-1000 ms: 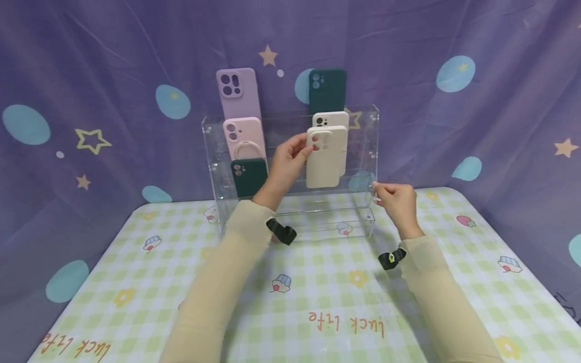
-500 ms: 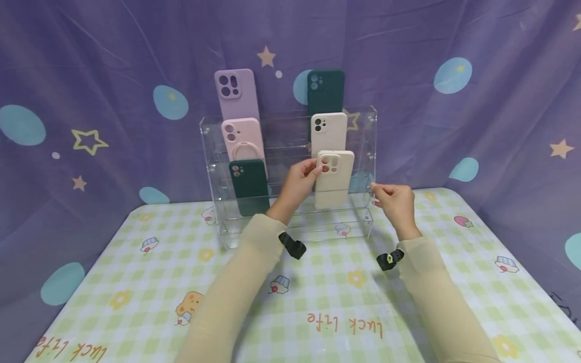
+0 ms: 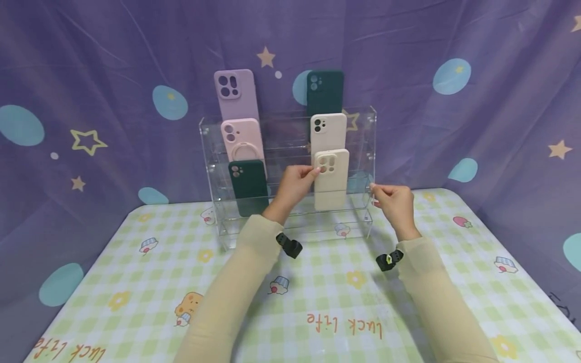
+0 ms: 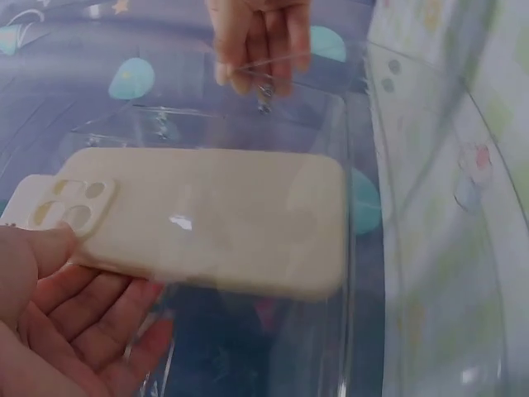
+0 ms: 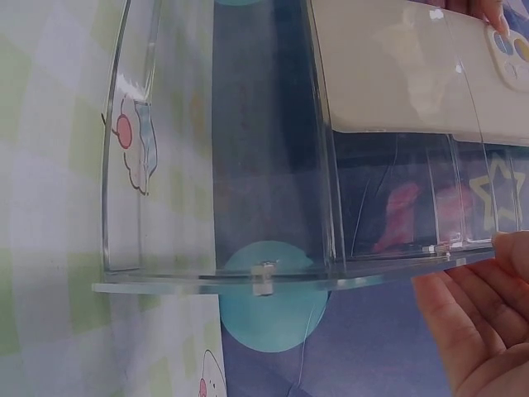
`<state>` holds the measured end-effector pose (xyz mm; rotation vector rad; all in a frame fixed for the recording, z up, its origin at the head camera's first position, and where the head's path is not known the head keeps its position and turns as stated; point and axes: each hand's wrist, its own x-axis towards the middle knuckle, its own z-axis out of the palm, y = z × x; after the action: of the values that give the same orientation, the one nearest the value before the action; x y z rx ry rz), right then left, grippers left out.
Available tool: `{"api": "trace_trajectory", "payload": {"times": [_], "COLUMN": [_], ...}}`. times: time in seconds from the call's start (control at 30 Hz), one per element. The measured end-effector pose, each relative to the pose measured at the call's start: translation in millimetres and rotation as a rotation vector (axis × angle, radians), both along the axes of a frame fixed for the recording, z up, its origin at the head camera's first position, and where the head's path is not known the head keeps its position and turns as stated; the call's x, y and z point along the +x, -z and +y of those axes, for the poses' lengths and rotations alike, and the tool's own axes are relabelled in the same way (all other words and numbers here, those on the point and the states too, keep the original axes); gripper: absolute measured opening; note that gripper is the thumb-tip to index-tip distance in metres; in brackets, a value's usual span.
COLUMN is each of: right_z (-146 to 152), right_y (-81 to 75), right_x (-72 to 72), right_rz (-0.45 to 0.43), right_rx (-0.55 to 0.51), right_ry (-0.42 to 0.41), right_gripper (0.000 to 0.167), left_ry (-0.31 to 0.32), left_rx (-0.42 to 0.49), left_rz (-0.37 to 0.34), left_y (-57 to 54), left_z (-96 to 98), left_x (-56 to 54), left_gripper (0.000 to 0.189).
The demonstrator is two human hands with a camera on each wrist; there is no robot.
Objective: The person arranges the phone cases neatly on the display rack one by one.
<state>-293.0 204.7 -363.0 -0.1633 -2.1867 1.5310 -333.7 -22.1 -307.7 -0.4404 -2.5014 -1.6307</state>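
My left hand [image 3: 295,186] pinches the upper left edge of a cream phone case [image 3: 335,180], near its camera cutouts. The case stands in a lower front tier of the clear acrylic display rack [image 3: 211,166], its lower part behind the transparent front lip. In the left wrist view, the thumb of the left hand [image 4: 74,322] lies on the cream case [image 4: 215,219] by the cutouts. At the rack's right side panel, my right hand [image 3: 396,204] holds the panel edge between thumb and fingers. The right wrist view shows that right hand [image 5: 479,322] at the panel's edge.
Behind the cream case are a white case [image 3: 333,132] and a dark green case [image 3: 327,93]. The left column has a lilac case [image 3: 245,103], a pink case [image 3: 242,131] and another dark green case [image 3: 250,189]. A checked tablecloth [image 3: 336,282] covers the table.
My left hand has lowered the cream case from in front of the white case into the lower tier, then shifted it slightly left. The right hand stays at the rack's side.
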Motion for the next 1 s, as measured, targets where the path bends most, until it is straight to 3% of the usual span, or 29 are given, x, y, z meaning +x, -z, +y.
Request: {"api": "trace_trajectory", "payload": {"times": [0.17,0.33,0.5,0.7,1.0], "right_z": [0.0,0.4,-0.3,-0.3,0.0], "right_y": [0.9,0.8,0.1,0.6,0.8], "right_x": [0.1,0.1,0.4,0.0,-1.0], "right_rz": [-0.004,0.002,-0.001,-0.006,-0.002], "right_rx": [-0.006,-0.007,-0.009,-0.009,0.0], "right_ry": [-0.001,0.0,-0.001,0.001,0.003], "right_gripper": [0.032,0.032,0.032,0.033,0.032], "left_ry": [-0.067,-0.099,-0.12,-0.148,-0.142], "left_rx": [-0.114,-0.178,-0.193,-0.26,-0.249], "left_rz": [0.037,0.131,0.158,0.199,0.164], "left_y": [2.5,3.9,5.4,7.0,7.4], "left_z": [-6.2,-8.4,-7.6,-6.4,-5.8], "left_x": [3.0,3.8,2.5,-0.8,-1.9], "left_gripper": [0.044,0.036,0.027,0.037,0.03]}}
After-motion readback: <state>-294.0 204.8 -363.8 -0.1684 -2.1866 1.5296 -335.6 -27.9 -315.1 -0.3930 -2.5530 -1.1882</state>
